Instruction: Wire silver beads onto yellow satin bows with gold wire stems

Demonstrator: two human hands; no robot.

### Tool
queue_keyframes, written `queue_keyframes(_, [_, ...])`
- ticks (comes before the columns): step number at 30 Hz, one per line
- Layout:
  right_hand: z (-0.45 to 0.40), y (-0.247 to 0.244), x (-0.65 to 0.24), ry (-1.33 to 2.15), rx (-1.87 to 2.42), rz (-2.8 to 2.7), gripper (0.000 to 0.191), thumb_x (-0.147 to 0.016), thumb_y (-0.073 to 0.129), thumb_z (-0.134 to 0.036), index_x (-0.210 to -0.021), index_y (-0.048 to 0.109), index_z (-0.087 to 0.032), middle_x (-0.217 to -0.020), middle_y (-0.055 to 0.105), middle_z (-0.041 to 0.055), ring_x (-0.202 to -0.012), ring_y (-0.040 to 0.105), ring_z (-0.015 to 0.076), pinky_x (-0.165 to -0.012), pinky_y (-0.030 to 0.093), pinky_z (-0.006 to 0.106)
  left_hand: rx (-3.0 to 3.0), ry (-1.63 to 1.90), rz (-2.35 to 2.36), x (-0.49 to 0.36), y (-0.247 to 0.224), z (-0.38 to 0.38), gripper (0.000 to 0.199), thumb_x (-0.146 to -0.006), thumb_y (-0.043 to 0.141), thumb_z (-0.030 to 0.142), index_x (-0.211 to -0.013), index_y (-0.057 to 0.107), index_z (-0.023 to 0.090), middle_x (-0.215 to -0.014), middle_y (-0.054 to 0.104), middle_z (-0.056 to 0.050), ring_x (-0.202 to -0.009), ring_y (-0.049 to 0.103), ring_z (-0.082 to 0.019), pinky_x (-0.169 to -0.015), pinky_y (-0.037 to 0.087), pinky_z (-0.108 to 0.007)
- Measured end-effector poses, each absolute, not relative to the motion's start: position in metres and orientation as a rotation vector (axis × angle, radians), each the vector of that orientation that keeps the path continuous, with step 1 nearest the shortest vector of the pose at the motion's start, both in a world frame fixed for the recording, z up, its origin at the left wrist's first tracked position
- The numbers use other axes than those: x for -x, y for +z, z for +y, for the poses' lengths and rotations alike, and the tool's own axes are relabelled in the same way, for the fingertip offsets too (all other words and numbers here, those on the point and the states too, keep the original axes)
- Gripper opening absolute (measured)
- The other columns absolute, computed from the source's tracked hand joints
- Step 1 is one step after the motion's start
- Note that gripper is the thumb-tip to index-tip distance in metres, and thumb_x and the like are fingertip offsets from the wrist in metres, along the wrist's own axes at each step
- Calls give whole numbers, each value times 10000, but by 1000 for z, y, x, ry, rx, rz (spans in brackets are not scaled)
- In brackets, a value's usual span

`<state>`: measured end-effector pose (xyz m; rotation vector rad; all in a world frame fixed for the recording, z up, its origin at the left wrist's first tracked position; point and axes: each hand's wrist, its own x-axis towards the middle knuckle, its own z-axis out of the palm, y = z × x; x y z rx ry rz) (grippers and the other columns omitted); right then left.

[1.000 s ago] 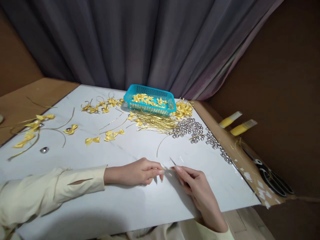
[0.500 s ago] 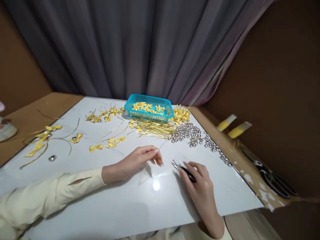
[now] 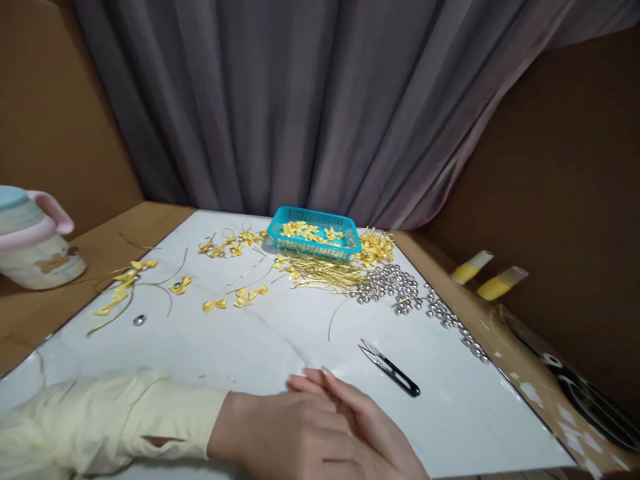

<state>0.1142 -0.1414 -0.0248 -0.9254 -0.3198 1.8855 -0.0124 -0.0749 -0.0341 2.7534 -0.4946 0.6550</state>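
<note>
The thread snips [image 3: 394, 375] lie on the table [image 3: 465, 427], just past the right hand [image 3: 373, 415]; a quick reach could poke a finger (those tips look sharp); a bump could scatter the silver beads [image 3: 393, 281], since they lie loose; the left hand [image 3: 295, 430] lies across the right, hiding its palm; I cannot tell if either holds anything.

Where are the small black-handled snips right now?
In the head view, the snips lie on the white surface, right of centre, between the right hand and the silver beads.
</note>
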Motion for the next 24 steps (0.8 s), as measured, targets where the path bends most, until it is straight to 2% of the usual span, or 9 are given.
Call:
queue_keyframes(5, [-143,-30,-133,1825,914,-101,262,-749,719,-388,-877,718,-159,-639,623,17,-656,632,146,-704,508,255,-2761,454,-501,6,-51,-70,343,-834,458,143,-509,381,221,-684,602,-41,-678,533,-158,-671,443,-240])
queue_keyframes(8, [-140,-38,-140,1776,954,-83,265,-758,705,-402,-900,724,-178,-657,612,18,-702,639,165,-705,530,259,-2669,345,-550,3,-54,-65,449,-776,518,144,-504,170,225,-642,574,-38,-691,550,-146,-628,449,-216])
queue_keyframes(11, [-140,-40,-138,1738,961,-75,272,-795,672,-390,-962,720,-181,-726,644,37,-796,648,169,-776,531,261,-2649,287,-583,4,-52,-63,488,-761,519,136,-539,94,226,-614,553,-38,-658,535,-143,-633,464,-215])
queue_keyframes(14, [-142,-32,-134,1632,973,-149,282,-788,676,-403,-972,723,-196,-1016,682,74,-886,645,180,-801,530,271,-2734,293,-606,8,-47,-62,440,-786,483,104,-503,172,236,-653,575,-43,-644,520,-148,-695,478,-231])
queue_keyframes(16, [-142,-24,-134,1536,979,-208,281,-765,699,-405,-974,724,-219,-1228,612,68,-900,645,185,-771,537,276,-2780,330,-634,11,-44,-62,393,-801,483,97,-495,278,234,-692,600,-47,-674,525,-154,-751,480,-239])
queue_keyframes(18, [-142,-18,-137,1453,991,-263,287,-743,724,-380,-981,724,-220,-1284,579,75,-840,649,179,-703,541,272,-2811,359,-642,14,-40,-63,341,-814,493,90,-521,377,222,-709,616,-46,-707,533,-154,-794,476,-233])
queue_keyframes(20, [-143,-12,-144,1404,1011,-300,312,-721,742,-353,-996,721,-206,-1223,621,100,-706,637,153,-538,511,236,-2839,363,-611,15,-34,-63,303,-827,501,81,-560,439,210,-720,626,-41,-722,538,-147,-790,476,-225])
queue_keyframes(22, [-146,-10,-154,1433,1039,-342,348,-704,744,-369,-1002,723,-192,-1055,697,120,-489,554,99,-359,367,196,-2851,345,-573,18,-24,-64,266,-841,514,87,-603,481,201,-739,636,-30,-702,535,-137,-750,476,-226])
queue_keyframes(24, [-150,-9,-162,1501,1073,-449,374,-706,721,-430,-968,738,-162,-824,731,123,-322,380,39,-316,200,192,-2881,314,-522,22,-11,-63,200,-847,533,97,-667,529,183,-737,640,-24,-669,529,-135,-707,469,-247])
